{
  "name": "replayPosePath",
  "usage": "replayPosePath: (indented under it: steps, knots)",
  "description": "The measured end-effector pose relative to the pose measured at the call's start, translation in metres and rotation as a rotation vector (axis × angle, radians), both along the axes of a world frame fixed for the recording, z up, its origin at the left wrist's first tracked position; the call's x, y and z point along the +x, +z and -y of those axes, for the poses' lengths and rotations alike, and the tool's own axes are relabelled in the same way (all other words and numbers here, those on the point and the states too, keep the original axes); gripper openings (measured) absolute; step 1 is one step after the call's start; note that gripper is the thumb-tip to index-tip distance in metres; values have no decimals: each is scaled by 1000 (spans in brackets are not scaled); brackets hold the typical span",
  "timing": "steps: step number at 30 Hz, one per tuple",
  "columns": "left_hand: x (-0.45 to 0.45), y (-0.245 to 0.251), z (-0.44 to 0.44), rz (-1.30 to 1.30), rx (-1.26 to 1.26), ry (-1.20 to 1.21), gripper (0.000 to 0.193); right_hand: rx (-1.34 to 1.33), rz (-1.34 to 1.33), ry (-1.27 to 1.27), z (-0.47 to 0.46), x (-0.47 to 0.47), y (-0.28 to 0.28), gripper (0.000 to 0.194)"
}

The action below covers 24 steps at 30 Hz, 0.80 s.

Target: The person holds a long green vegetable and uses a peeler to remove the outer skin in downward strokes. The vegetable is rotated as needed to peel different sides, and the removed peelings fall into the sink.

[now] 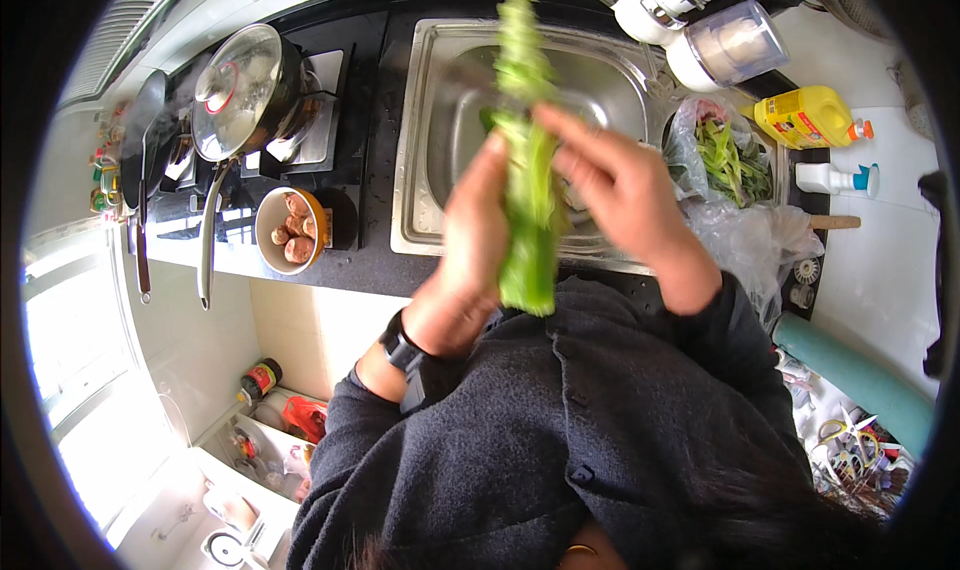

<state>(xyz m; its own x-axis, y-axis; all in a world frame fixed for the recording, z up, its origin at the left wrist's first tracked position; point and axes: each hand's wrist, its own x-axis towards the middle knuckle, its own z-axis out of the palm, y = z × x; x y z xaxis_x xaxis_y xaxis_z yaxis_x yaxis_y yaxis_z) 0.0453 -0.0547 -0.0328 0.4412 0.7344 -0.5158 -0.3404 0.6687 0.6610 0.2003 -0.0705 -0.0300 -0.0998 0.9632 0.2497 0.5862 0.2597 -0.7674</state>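
Note:
A long green vegetable stalk point(529, 247), likely celtuce, is blurred by motion above the front of a stainless steel sink point(465, 120). My left hand point(478, 217) is closed around its side, thumb pointing up along it. My right hand point(615, 180) is at the stalk's right side with its forefinger stretched to the stalk; a small dark thing shows at that fingertip, too blurred to name. Whether the right hand grips a tool cannot be told. Right of the sink, a clear plastic bag point(701, 112) holds green leaves and strips point(724, 157).
At the left, a glass-lidded pan point(240, 90) stands on the gas hob, its handle point(212, 232) jutting towards me. A bowl point(325, 229) of brownish-pink pieces sits near the counter's edge. A yellow bottle point(802, 116), a spray bottle point(829, 178) and a juicer point(690, 60) stand at the right.

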Motion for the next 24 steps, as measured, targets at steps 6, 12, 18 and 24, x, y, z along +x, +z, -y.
replayPosePath:
  steps: [6,12,18,24]
  knots:
    - [1,-26,-6,236,-322,27,45,-359,-334,-253,-23,31,-42,35]
    - [-22,-37,-26,361,26,56,51,-643,-643,-318,9,13,-41,41]
    - [-12,-28,-35,504,-9,120,42,55,-29,134,43,-2,4,31]
    - [-3,-19,-37,514,44,135,40,153,130,270,51,-5,21,37]
